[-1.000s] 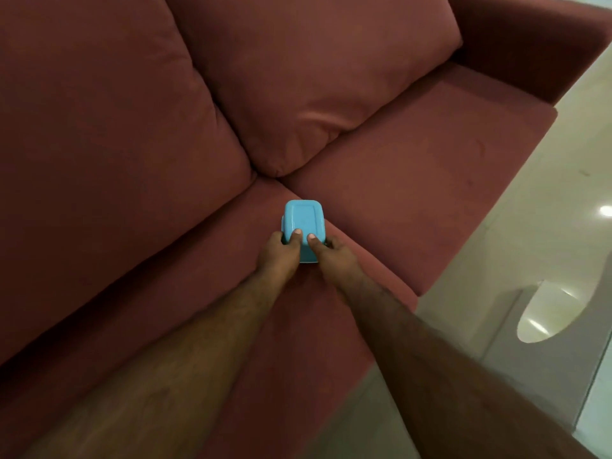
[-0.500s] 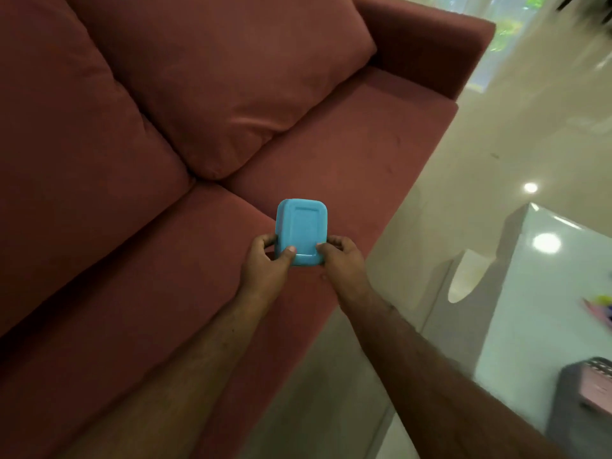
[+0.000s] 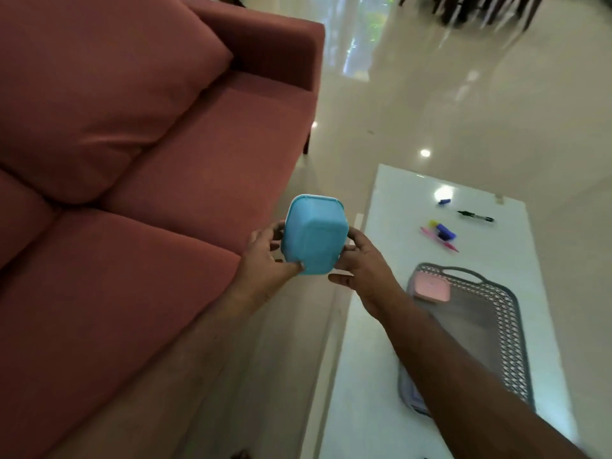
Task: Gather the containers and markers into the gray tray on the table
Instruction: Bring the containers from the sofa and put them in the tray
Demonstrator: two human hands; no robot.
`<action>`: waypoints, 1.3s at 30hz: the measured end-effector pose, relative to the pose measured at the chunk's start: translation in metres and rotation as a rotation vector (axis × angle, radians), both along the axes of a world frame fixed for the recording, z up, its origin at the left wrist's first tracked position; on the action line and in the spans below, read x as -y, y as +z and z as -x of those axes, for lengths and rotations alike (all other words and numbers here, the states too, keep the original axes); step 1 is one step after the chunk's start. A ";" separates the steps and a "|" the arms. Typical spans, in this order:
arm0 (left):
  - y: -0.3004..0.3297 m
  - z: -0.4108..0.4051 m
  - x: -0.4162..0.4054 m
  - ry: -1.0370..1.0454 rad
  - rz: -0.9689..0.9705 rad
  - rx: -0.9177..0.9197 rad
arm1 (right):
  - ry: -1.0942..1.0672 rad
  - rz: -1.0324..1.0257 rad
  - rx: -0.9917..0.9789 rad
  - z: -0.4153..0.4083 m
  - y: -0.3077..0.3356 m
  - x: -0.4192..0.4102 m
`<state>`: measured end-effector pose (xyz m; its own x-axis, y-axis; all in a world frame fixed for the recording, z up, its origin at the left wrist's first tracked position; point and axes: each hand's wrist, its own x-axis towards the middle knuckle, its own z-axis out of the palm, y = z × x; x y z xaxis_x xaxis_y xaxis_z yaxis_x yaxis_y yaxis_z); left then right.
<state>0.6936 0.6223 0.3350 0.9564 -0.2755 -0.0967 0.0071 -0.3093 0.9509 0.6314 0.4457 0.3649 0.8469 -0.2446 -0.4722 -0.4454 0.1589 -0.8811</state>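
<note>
Both hands hold a small light-blue plastic container (image 3: 314, 239) in the air, above the gap between the red fabric sofa (image 3: 139, 207) and the white glossy table (image 3: 381, 342). The left hand (image 3: 265, 260) grips its left side, thumb pressed on the near face. The right hand (image 3: 364, 270) touches its right side with curled fingers, the thumb standing free below. The container is tilted, base toward the viewer.

On the table lies a gray perforated plastic tray (image 3: 506, 326) with handles. A pink lidded container (image 3: 432, 287) sits in its far left corner. Beyond the tray, apart from it, lie a cluster of pink, yellow and blue markers (image 3: 442, 234), a green pen (image 3: 476, 216) and a small blue cap-like piece (image 3: 444, 201).
</note>
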 end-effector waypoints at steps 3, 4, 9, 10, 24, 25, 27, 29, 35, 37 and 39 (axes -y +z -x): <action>0.005 0.028 0.033 -0.052 -0.103 0.098 | -0.096 -0.191 -0.003 0.037 0.007 0.045; 0.008 0.038 0.045 -0.075 -0.148 0.149 | -0.109 -0.246 -0.022 0.050 0.010 0.059; 0.012 0.097 0.107 -0.240 -0.313 0.416 | -0.175 -0.330 -0.193 0.107 0.010 0.123; 0.013 0.108 0.120 -0.266 -0.350 0.453 | -0.201 -0.344 -0.219 0.116 0.008 0.135; -0.040 0.188 0.173 -0.511 -0.496 0.488 | -0.483 -0.120 -0.294 0.181 -0.042 0.251; -0.045 0.190 0.170 -0.497 -0.495 0.473 | -0.497 -0.108 -0.300 0.182 -0.050 0.256; -0.055 0.194 0.163 -0.468 -0.502 0.436 | -0.541 -0.115 -0.313 0.182 -0.069 0.261; -0.065 0.200 0.156 -0.443 -0.509 0.401 | -0.576 -0.105 -0.316 0.180 -0.087 0.260; -0.088 0.197 0.141 -0.406 -0.565 0.356 | -0.575 -0.081 -0.247 0.171 -0.132 0.259; -0.091 0.193 0.139 -0.394 -0.574 0.348 | -0.572 -0.098 -0.253 0.170 -0.142 0.256; -0.093 0.193 0.138 -0.379 -0.567 0.331 | -0.557 -0.110 -0.280 0.170 -0.151 0.253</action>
<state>0.5009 0.4842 0.2420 0.8098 -0.5848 -0.0462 -0.4553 -0.6762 0.5791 0.4615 0.1927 0.2138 0.4470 -0.5506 -0.7050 -0.4815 0.5162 -0.7083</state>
